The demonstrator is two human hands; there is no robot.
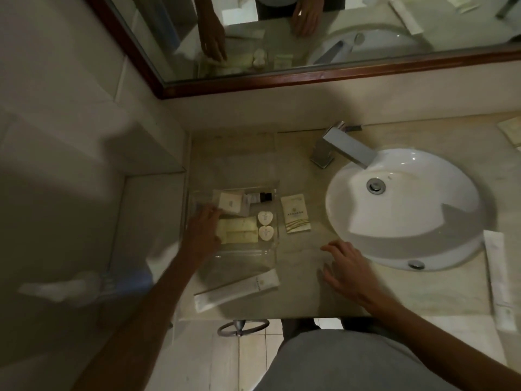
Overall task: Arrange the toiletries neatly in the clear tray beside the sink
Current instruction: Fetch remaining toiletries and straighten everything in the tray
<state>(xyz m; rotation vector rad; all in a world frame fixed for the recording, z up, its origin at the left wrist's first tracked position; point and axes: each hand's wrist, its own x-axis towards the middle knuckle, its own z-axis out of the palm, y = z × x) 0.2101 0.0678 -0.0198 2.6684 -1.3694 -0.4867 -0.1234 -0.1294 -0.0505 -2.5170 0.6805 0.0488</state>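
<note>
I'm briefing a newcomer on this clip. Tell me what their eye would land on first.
The round white sink on the right of the counter stands out brightest, with the square chrome faucet behind it. Left of it, the clear tray holds pale toiletry packets and two heart-shaped soaps; the left hand reaches into it, while the right hand hovers open over the counter.

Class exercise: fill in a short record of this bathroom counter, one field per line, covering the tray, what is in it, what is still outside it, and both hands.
tray: clear tray left of the sink
inside: two heart-shaped soaps, cream packets, square sachet, small dark bottle
outside: flat sachet, long white tube at the counter's front edge
left hand: in the tray, at the packets
right hand: open, on the counter
</note>
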